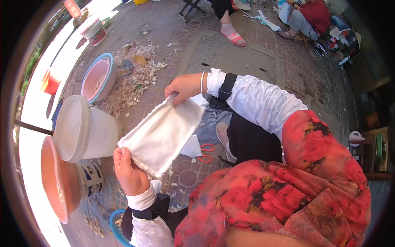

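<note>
A white rectangular piece of cloth (164, 133) with rough, frayed edges is stretched between my hands above the ground. My left hand (131, 173) pinches its near left corner between thumb and fingers. At the far edge, my right hand (185, 87) grips the cloth with the thumb on top. Beneath it lie red-handled scissors (206, 153), their blades out of sight, beside another white cloth scrap (191, 147). Some blue-grey fabric (214, 119) is partly hidden behind the held cloth.
A lidded white bucket (101, 133), an orange basin (61, 181) and a pink-and-blue basin (98, 78) stand at left, near scattered pale scraps (131, 78). A blue-rimmed tub (117, 228) sits by my left arm. Two people (232, 35) sit farther off.
</note>
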